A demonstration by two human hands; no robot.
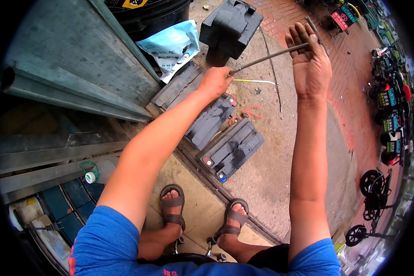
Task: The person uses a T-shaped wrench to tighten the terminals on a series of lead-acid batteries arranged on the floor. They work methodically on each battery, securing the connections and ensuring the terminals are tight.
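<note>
My left hand [215, 81] is closed around one end of a thin grey metal rod [269, 57], held out over the ground. The rod's other end rests across the palm of my right hand [310, 57], whose fingers are spread and only loosely bent around it. Below my arms three dark rectangular batteries [232, 149] lie side by side on the concrete. My sandalled feet [172, 209] stand on a tiled step behind them.
A black block-shaped case [230, 25] sits on the ground ahead, next to a white plastic bag [172, 46]. A grey metal door and rails [73, 78] fill the left. A plastic bottle [99, 171] lies at the left. Parked scooters [391, 106] line the brick pavement on the right.
</note>
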